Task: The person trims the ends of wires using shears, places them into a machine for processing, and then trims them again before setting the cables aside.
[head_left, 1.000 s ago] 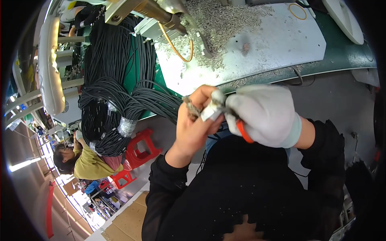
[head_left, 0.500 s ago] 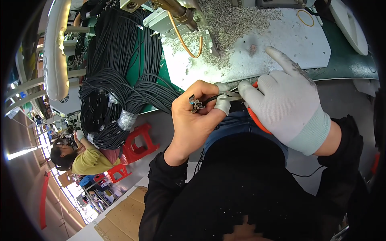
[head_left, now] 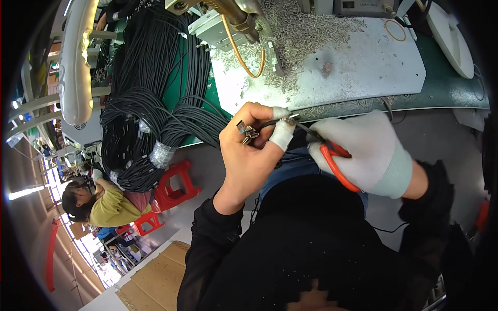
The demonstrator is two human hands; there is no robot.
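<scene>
My left hand (head_left: 249,155), with white covers on the thumb and forefinger, is closed on black cables. Their metal plugs (head_left: 248,132) stick out in a small cluster on the palm side. Between thumb and forefinger a stripped cable end (head_left: 291,117) pokes out to the right. My right hand (head_left: 371,150), in a white knitted glove, is closed round red-handled pliers (head_left: 336,168). The dark jaws point left toward the pinched cable end, close to it. Whether they touch it I cannot tell.
A pale board (head_left: 363,62) strewn with small metal clippings (head_left: 311,36) lies ahead, beneath a machine head (head_left: 236,20). Bundled black cables (head_left: 140,98) hang over the table's left side. Red stools (head_left: 176,186) and a seated person (head_left: 111,205) are at far left.
My right hand has shifted slightly down, drawing the pliers' jaws back from my left fingertips. Its forefinger, stretched forward before, is now folded in. My left hand has hardly moved.
</scene>
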